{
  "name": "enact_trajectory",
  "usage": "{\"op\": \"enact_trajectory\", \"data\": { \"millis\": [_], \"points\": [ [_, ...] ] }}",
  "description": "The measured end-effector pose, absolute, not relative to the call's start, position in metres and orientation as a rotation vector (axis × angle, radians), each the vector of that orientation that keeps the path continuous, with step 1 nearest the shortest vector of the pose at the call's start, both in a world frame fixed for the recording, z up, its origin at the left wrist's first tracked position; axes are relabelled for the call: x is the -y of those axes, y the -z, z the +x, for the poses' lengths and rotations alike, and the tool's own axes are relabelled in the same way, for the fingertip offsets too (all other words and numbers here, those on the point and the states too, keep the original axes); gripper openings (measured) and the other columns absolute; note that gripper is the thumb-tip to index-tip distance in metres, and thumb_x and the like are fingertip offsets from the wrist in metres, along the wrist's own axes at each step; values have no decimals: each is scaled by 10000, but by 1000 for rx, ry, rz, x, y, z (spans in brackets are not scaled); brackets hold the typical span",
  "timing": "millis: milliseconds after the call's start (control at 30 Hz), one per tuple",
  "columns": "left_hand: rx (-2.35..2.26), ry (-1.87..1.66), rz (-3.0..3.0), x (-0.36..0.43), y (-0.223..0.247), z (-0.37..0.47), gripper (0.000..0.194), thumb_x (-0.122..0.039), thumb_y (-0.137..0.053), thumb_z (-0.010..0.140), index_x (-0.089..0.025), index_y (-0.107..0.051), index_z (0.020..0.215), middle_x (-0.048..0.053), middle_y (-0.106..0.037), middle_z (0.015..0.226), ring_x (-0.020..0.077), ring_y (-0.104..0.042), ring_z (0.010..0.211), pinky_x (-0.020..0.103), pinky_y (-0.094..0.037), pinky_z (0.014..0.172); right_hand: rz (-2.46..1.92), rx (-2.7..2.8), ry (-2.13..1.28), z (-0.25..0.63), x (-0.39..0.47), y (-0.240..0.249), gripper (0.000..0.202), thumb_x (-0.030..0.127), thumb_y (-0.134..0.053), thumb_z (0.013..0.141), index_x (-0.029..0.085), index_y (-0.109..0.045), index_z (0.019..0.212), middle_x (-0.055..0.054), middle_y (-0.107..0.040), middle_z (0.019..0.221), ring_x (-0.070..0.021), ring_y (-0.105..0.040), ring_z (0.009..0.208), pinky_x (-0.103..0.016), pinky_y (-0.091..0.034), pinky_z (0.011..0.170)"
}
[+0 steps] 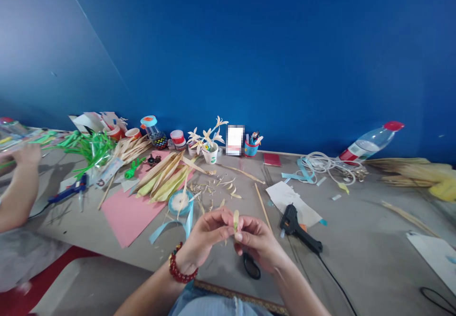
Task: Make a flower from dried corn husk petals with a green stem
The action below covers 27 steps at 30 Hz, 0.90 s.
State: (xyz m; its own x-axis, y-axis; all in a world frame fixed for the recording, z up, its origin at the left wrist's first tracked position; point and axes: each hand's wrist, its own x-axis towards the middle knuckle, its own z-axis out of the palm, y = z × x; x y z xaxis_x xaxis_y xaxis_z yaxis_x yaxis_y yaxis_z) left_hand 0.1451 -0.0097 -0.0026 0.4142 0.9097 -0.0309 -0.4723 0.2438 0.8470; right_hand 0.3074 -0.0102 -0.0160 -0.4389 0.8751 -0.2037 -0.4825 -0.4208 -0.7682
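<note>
My left hand (213,230) and my right hand (258,240) meet just above the near part of the table, fingertips touching. Between them they pinch a small pale corn husk petal (235,218), greenish at its lower end. A red bead bracelet circles my left wrist. Below my right hand lies a black-handled tool (251,266), its other end hidden. Cut husk petals (231,190) are scattered beyond my hands. Left of them, a roll of light blue ribbon (180,203) sits near a pile of husks (162,178) on pink paper (133,216).
A black glue gun (301,230) with its cord lies at right beside white paper (292,202). White cup with husk flowers (210,154), pen holder (251,149) and tilted bottle (372,142) stand along the blue wall. At far left, another person's arm (19,187) reaches over the table.
</note>
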Motion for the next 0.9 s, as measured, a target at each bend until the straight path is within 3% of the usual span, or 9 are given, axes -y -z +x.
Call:
{"op": "enact_trajectory", "data": {
  "millis": [333,900],
  "points": [
    [-601,-1092,871,11,6,148,119,-258,-723,821,-156,-671,789,27,-512,837,158,-556,744,273,-560,566,-806,900,-1802,305,16,15,237,349,-858,687,176,-697,686,16,-563,669,-93,-473,552,-195,-453,483],
    [-653,-1127,960,23,15,124,119,-203,-697,837,-154,-664,734,28,-493,805,158,-522,758,246,-526,570,-820,985,-1837,282,22,33,321,416,-843,693,167,-642,694,40,-525,624,-74,-447,505,-179,-441,453]
  ]
}}
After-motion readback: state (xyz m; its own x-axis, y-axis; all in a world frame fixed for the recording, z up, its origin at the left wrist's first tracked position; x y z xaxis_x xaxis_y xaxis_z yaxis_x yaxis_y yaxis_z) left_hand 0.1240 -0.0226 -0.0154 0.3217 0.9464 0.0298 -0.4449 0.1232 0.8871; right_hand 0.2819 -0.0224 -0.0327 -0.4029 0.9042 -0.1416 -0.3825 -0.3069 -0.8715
